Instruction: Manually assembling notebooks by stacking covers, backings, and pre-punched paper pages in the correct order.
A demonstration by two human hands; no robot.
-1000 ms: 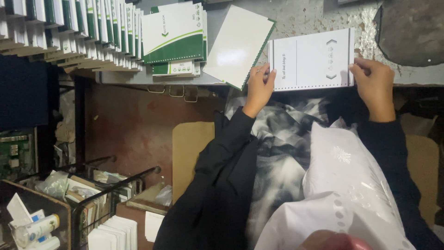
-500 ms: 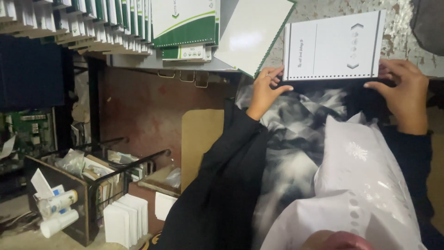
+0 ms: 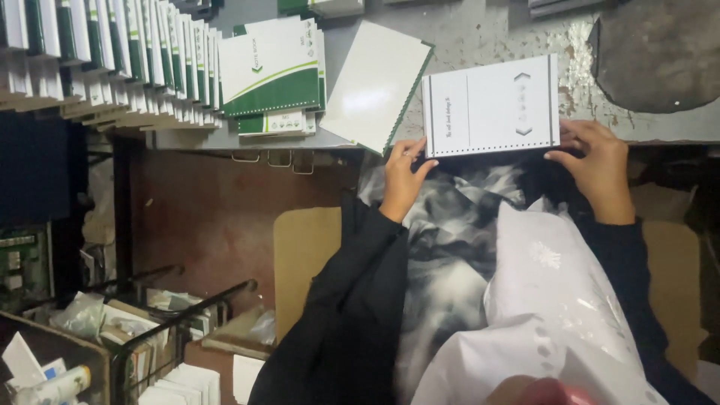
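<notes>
Left hand [image 3: 403, 174] and right hand [image 3: 596, 163] gripping flat white perforated sheet [image 3: 491, 105], rough grey tabletop [image 3: 480, 30]

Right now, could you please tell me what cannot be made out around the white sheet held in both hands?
- Head view: the white perforated sheet bears print too small to make out.
- Left hand: its fingertips slip under the sheet's corner, hidden.
- Right hand: the palm is turned away; its grip is unclear.
- Dark round slab: cut off by the top and right edges.
- Row of green-and-white booklets: cut off at the left edge.
</notes>
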